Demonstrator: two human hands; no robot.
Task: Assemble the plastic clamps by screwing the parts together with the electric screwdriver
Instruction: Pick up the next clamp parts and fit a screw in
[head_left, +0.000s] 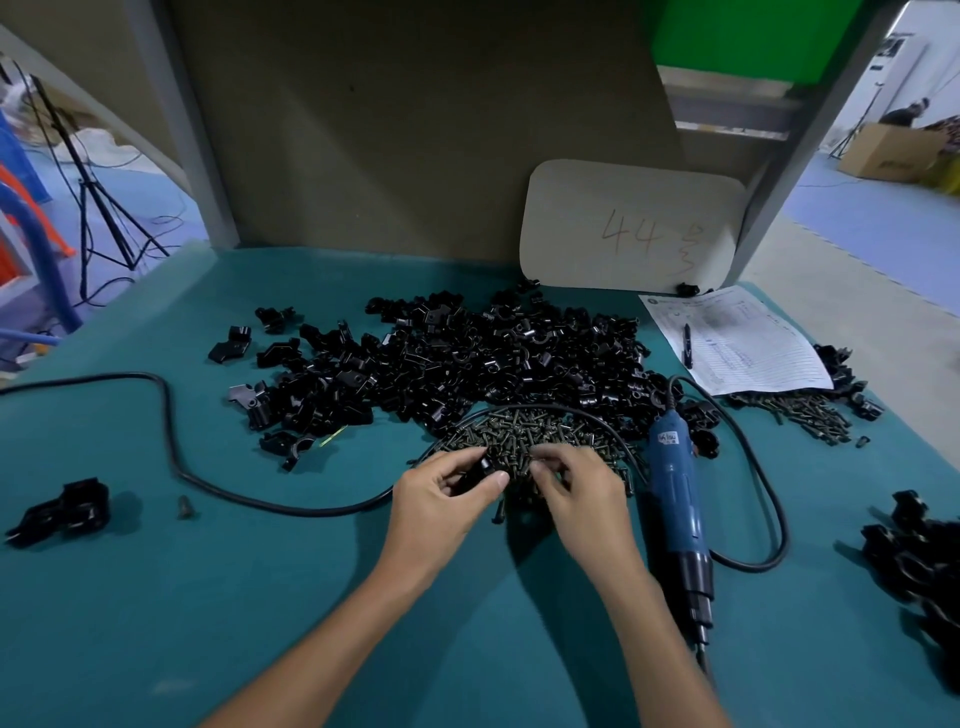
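Observation:
A big heap of black plastic clamp parts (467, 358) covers the middle of the teal table (260, 597). In front of it lies a pile of brass-coloured screws (524, 431). My left hand (441, 493) grips a black clamp part (480, 470) at the pile's near edge. My right hand (576, 488) has its fingertips pinched over the screws; whether a screw is between them is hidden. The blue electric screwdriver (675, 499) lies flat on the table just right of my right hand, tip toward me.
The black power cord (171, 441) loops across the table's left half. An assembled clamp (62, 512) and a loose screw (184, 506) lie at left. More black clamps (919, 566) sit at the right edge. Paper sheet with pen (737, 343), second screw pile (800, 415), numbered card (634, 228) behind.

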